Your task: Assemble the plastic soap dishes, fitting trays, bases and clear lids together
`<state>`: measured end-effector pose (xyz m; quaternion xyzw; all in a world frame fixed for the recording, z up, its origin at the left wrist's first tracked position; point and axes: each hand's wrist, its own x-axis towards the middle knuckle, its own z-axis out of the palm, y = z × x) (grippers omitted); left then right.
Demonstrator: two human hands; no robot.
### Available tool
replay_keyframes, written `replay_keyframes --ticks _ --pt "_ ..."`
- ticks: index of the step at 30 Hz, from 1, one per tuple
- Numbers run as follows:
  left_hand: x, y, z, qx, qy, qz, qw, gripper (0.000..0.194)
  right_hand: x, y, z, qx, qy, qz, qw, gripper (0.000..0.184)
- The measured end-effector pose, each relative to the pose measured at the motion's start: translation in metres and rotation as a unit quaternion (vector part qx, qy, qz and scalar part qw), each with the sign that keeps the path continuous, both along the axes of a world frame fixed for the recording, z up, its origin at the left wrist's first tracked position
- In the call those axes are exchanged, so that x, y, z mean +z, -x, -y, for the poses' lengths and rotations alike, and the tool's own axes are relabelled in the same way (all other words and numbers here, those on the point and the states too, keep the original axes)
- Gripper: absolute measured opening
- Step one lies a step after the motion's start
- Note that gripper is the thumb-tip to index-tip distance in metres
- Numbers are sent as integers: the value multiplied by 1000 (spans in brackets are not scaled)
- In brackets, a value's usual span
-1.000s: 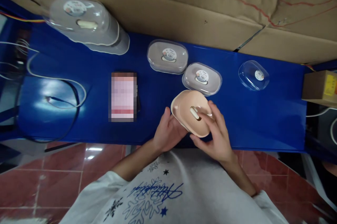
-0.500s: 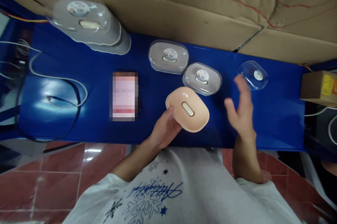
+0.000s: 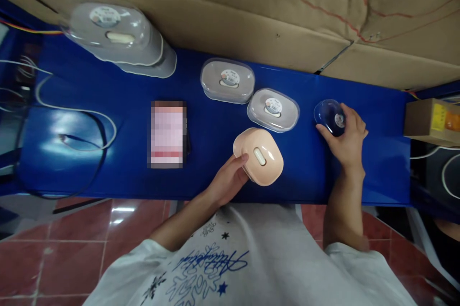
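Note:
My left hand grips a peach-coloured soap box by its left side, thumb on top; a cream oblong piece sits in the middle of its upper face. Over on the right, my right hand has its thumb and fingers around a clear oval lid with a round label. Just beyond the peach box lies a grey box with a clear lid. A second grey lidded box is beside it, to the left, also labelled.
Grey boxes with a clear lid on top are stacked at the back left of the blue table. A blurred pink-and-white item lies left of centre. Cables run over the left end. A cardboard box stands at the right edge.
My right hand has reached the clear lid, closed on it and shifted it a little to the left. The peach box has tilted in my left hand.

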<state>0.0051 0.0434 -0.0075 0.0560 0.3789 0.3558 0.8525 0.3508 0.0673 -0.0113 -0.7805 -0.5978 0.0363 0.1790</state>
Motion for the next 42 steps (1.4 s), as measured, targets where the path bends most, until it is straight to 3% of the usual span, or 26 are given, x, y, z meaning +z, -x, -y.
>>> replay_keyframes --ticks 4,7,9,14,21,25,30,33,36,38,39,40,42 --pt "9 -7 -2 34 -48 34 998 71 18 56 21 57 -85 -109 989 84" --pt "13 -13 0 42 -103 34 993 73 31 118 39 179 -68 -209 959 84" --pt "13 -15 3 26 -150 35 988 77 36 150 45 223 -54 -209 951 84" --pt "8 -12 11 -6 -245 -3 970 81 33 176 42 234 -104 -176 950 89" --pt "4 -9 11 -20 -294 -33 955 82 11 178 38 272 -138 -158 939 95" --pt "-2 -1 8 -39 -337 -32 940 69 11 177 35 296 -117 -173 932 106" --pt "4 12 -6 -32 -335 -32 941 60 14 168 34 283 -95 -208 931 110" --pt "7 13 -13 -72 -310 -23 948 61 10 151 36 277 -92 -199 936 106" --pt "4 12 -13 -109 -297 -61 947 73 7 113 35 242 -93 -152 954 106" --pt "2 13 -13 -120 -335 -143 924 72 8 78 32 204 -103 -101 968 111" --pt "2 14 -15 -120 -376 -196 898 69 8 60 31 192 -96 -74 974 112" --pt "2 16 -17 -121 -423 -254 861 67 9 45 29 186 -85 -58 977 110" --pt "5 20 -26 -130 -517 -382 755 67 10 21 26 195 -52 -44 979 106"
